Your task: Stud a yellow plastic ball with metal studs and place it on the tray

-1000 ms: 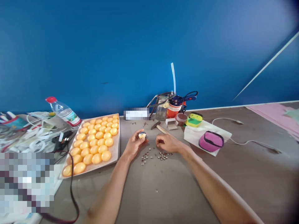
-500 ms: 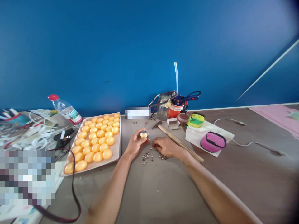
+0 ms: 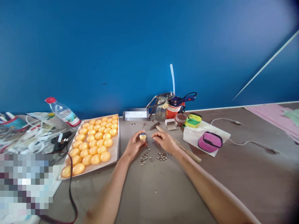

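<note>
**A Partly Silvery Ball (image 3: pixel 143 136) in Our Left Hand (image 3: pixel 134 146), the Right Hand (image 3: pixel 165 142) Just Beside It**

We hold the ball above the grey-brown table (image 3: pixel 142 202), near the middle of the view. Our left hand is curved around it, with the thumb on the near side and the fingers behind, so the grip is closed as far as the ball allows. The upper part of the ball is silvery and shiny, while a yellow part shows below.

Our right hand is bent, its thumb and first finger close together and directed to the ball. A small gap remains between these fingertips and the ball. We cannot tell whether they pinch some tiny thing, because it is too small to see.

Below our two hands, many small shiny pieces (image 3: pixel 163 156) lie on the table in two loose groups. Behind the right hand and forearm, a hammer (image 3: pixel 187 150) with a wooden handle lies slantwise.

On the left stands a shallow white tray (image 3: pixel 113 153), where yellow-orange balls (image 3: pixel 96 159) lie in rows. A bottle (image 3: pixel 66 115) with red cap leans beyond its far left corner. At the right, a purple pouch (image 3: pixel 209 143) rests upon a white sheet (image 3: pixel 188 134). Near the blue wall (image 3: pixel 130 53) we see a glass jar (image 3: pixel 160 113) beside a red cup (image 3: pixel 172 112).
</note>
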Demonstrator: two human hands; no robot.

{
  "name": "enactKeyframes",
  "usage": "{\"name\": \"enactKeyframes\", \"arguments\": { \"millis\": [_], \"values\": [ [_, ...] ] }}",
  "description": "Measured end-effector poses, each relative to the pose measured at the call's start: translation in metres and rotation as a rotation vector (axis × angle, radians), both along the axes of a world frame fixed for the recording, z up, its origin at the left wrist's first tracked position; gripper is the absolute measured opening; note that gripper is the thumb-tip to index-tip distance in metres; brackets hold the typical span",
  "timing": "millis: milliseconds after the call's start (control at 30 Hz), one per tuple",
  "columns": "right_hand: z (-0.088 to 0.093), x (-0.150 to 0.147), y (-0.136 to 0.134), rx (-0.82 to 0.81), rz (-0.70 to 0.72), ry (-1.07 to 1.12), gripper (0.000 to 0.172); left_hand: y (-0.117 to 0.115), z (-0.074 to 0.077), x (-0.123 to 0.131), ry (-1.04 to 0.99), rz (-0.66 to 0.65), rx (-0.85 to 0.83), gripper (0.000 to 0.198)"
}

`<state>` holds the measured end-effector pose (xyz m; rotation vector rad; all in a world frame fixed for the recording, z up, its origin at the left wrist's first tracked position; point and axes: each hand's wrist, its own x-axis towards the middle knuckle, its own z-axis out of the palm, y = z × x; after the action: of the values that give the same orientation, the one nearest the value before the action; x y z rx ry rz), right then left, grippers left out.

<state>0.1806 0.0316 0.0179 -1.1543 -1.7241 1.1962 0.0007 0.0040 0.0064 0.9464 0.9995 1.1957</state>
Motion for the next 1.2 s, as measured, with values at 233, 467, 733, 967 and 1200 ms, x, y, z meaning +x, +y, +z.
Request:
{"name": "enactKeyframes", "arguments": {
  "millis": [233, 467, 733, 967, 1200],
  "values": [
    [0.005, -0.003, -0.003, -0.223, 0.028, 0.315, 0.023, -0.002, 0.002, -0.001, -0.049, -0.022, -0.006, 0.044],
    [0.007, -0.007, -0.005, -0.269, 0.06, 0.351, 0.019, -0.003, 0.004, 0.0, -0.002, -0.063, 0.024, 0.036],
    [0.007, -0.008, -0.005, -0.197, 0.036, 0.34, 0.015, -0.004, 0.007, 0.001, 0.115, -0.069, 0.04, 0.039],
    [0.005, -0.011, -0.007, -0.256, 0.051, 0.396, 0.015, -0.005, 0.01, 0.003, 0.086, -0.073, 0.039, 0.039],
    [0.001, -0.015, -0.008, -0.176, 0.032, 0.28, 0.008, -0.005, 0.008, 0.004, 0.055, -0.078, 0.07, 0.051]
  ]
}}
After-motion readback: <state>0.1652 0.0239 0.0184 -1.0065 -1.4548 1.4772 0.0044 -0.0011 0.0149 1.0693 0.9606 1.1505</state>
